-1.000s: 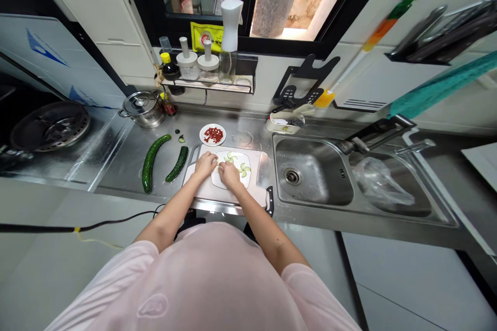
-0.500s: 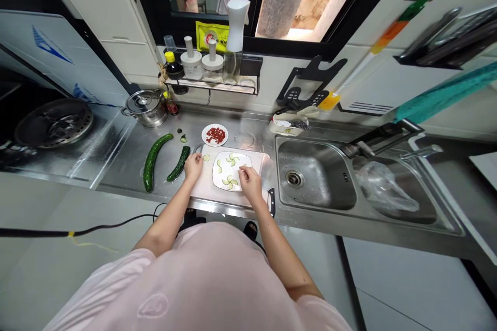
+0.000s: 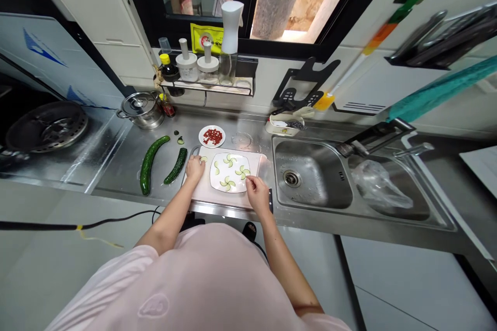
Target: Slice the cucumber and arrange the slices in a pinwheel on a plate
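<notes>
My left hand (image 3: pixel 195 168) is at the left edge of the pale cutting board (image 3: pixel 205 196), fingers curled, fingertips on a cucumber slice (image 3: pixel 204 159). My right hand (image 3: pixel 257 194) is closed at the right rim of a white plate (image 3: pixel 213 178); what its fingertips hold, if anything, is hidden. Thin cucumber pieces lie in pinwheels on the plate, with a smaller group at its left. The right pinwheel (image 3: pixel 243 172) is beside my right fingertips. Left of the board lie a cut cucumber (image 3: pixel 176 166) and a long whole cucumber (image 3: pixel 152 164).
Behind the board is a small white plate of chopped red pieces (image 3: pixel 212 137). Cucumber end scraps (image 3: pixel 180 140) lie nearby. A lidded steel pot (image 3: pixel 142 109) stands at back left. A knife handle (image 3: pixel 271 200) shows at the board's right, beside the sink (image 3: pixel 314 176).
My right hand has drawn back from over the plate to its right rim, uncovering the right pinwheel. My left fingers have come onto the slice on the board.
</notes>
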A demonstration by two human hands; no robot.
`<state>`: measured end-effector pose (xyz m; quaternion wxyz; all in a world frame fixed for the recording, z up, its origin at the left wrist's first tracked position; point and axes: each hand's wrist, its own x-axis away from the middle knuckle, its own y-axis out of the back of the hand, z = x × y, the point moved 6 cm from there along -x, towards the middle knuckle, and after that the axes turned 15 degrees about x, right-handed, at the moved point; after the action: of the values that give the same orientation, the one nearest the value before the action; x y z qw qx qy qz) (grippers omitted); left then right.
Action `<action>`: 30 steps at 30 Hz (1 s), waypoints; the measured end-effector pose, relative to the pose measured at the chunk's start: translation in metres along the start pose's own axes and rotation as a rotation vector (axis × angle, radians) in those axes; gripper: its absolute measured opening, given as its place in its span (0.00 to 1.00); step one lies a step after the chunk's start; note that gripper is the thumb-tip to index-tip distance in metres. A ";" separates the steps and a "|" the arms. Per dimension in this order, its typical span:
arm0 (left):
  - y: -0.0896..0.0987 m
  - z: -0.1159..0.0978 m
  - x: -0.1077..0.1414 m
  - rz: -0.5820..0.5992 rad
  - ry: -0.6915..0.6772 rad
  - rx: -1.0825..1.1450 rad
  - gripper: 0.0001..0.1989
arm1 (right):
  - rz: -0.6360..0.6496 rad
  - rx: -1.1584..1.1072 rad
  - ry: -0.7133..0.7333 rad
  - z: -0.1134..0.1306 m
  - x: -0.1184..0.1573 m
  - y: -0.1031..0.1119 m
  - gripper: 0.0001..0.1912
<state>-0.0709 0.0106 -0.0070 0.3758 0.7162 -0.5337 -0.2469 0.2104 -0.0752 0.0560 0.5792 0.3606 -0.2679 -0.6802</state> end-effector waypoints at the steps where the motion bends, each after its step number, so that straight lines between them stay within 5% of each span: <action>1: 0.000 0.000 0.000 -0.004 -0.002 -0.004 0.17 | 0.000 0.001 -0.003 0.000 0.001 0.001 0.16; 20: -0.005 0.000 -0.006 -0.027 0.020 0.147 0.13 | 0.030 -0.008 0.019 0.000 0.011 -0.005 0.16; 25: -0.005 0.009 -0.008 -0.094 0.094 0.414 0.10 | 0.026 -0.027 0.008 -0.001 0.013 -0.005 0.16; 30: 0.001 0.000 -0.006 -0.119 0.180 0.925 0.11 | 0.007 -0.070 0.018 0.000 0.011 -0.004 0.15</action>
<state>-0.0734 0.0163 -0.0061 0.0474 0.8563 -0.5110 0.0583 0.2074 -0.0856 0.0513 0.5962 0.3450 -0.2399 -0.6840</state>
